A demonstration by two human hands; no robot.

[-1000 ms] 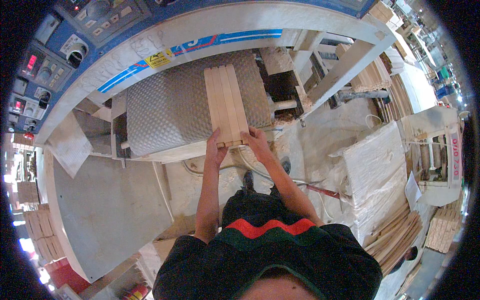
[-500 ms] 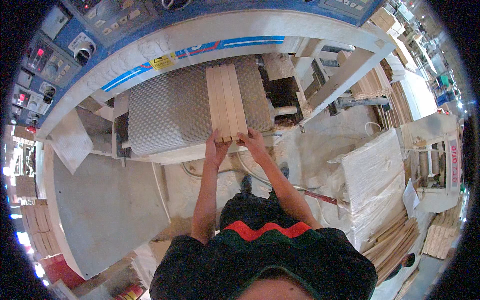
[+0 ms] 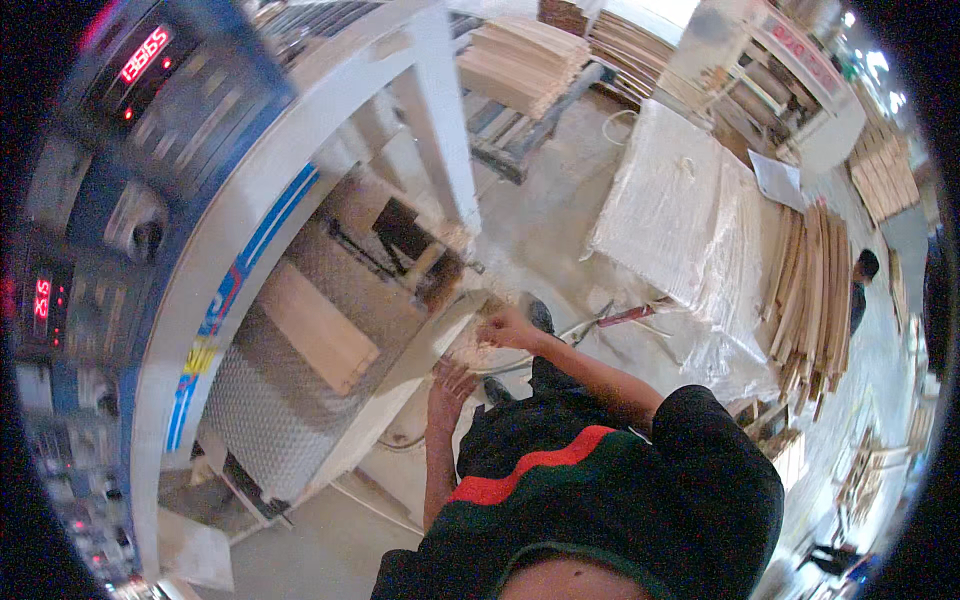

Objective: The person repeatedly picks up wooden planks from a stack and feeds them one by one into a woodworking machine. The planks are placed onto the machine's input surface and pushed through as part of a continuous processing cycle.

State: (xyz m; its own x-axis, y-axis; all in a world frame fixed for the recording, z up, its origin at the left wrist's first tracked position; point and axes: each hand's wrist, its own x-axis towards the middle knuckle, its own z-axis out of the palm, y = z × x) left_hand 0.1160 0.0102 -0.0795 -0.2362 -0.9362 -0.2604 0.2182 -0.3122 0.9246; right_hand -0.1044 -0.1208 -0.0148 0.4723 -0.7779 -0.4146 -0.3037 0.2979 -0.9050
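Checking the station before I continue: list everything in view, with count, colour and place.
belt: one, grey, left of centre
wood strips: one group, light brown, on the belt
control panel: one, blue, upper left
displays: at least two, red, on the panel
machine frame: one, white, beside the panel
board stack: one, light brown, upper middle
wrapped block: one, white, right of centre
paper sheet: one, white, right of the block
loose strips: one pile, brown, right
bar: one, red, by the block
co-worker: at least one, dark clothing, far right
shoes: two, dark, near picture centre
shirt: one, black, red-and-green striped, bottom
left grip: one, bare, just right of the belt
right grip: one, bare, near the left grip
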